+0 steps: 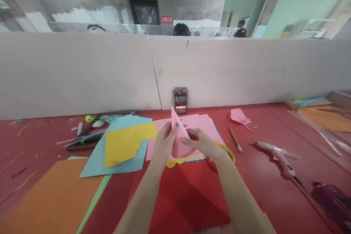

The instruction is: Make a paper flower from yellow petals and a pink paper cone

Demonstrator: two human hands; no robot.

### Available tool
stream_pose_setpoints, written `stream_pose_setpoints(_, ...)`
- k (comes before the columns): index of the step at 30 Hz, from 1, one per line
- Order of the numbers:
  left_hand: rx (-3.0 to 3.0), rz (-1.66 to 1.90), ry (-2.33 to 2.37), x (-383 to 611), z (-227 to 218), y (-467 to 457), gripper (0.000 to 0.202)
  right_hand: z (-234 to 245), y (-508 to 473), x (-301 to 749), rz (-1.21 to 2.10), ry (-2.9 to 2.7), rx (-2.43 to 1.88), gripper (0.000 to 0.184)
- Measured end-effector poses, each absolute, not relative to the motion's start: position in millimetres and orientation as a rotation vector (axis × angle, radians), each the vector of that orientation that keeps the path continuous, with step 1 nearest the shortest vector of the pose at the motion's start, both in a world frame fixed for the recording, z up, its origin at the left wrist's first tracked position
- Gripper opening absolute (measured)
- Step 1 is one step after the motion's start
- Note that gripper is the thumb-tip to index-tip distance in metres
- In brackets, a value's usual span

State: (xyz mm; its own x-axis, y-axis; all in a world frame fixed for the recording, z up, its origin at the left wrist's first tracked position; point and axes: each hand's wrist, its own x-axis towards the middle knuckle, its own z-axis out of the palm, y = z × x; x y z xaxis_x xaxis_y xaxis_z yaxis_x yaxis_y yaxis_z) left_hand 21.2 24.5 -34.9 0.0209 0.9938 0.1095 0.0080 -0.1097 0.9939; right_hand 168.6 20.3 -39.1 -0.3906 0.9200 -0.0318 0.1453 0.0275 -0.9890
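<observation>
A folded piece of pink paper (179,146), roughly cone-shaped with its point upward, is held up between both hands. My left hand (166,137) grips its left side, thumb lying near the edge. On the right side, my right hand (201,142) pinches the paper with its fingertips. Beneath them lie pink sheets (159,126) on the red table. A yellow scalloped paper piece (172,163) sticks out below the left hand. Scissors with yellow-and-red handles (229,150) lie partly hidden under my right wrist.
Blue paper (95,164), yellow paper (117,150) and orange paper (63,190) lie to the left, before a tray of tools (79,146). A brown pen-like stick (235,139), glue gun (276,153) and pink scrap (239,116) lie right. A phone (180,100) leans against the white partition (109,73).
</observation>
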Motion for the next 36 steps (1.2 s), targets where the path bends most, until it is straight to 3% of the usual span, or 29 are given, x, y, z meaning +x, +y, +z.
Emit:
stream_pose_setpoints(7, 1.149, 1.304, 1.025, 19, -43, 26, 0.043, -44, 22, 168, 1.426, -1.593, -1.118, 0.042)
stream_pose_setpoints(13, 1.013, 1.325, 0.976, 19, -48, 27, 0.050, -36, 18, 169, 1.458, -1.624, -1.084, 0.035)
stream_pose_setpoints(19, 0.982, 1.303, 0.914, 19, -47, 25, 0.059, -33, 17, 168, 1.547, -1.512, -1.058, 0.038)
stream_pose_setpoints(36, 0.918, 1.190, 0.814, 13, -50, 23, 0.063, -21, 8, 168, 1.602, -1.494, -0.919, 0.041)
